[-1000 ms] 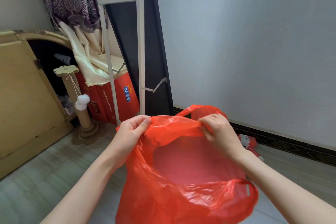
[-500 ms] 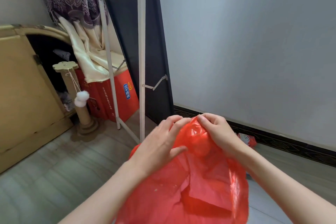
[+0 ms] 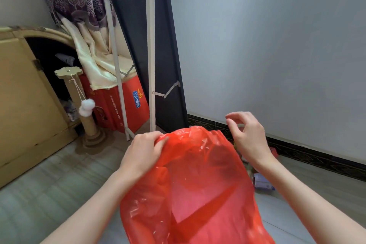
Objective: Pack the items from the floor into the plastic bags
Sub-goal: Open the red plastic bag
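Left hand pinches the red plastic bag top; right hand hovers beside it, fingers apparently loose, empty.

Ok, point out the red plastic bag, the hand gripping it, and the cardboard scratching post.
Red plastic bag [image 3: 198,184], head view, middle of its front.
Left hand [image 3: 143,149], head view, back of hand.
Cardboard scratching post [image 3: 90,125], head view, lower column.

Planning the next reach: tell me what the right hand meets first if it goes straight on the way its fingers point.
The right hand, open, points left: probably the red plastic bag's top edge first, though depth is unclear.
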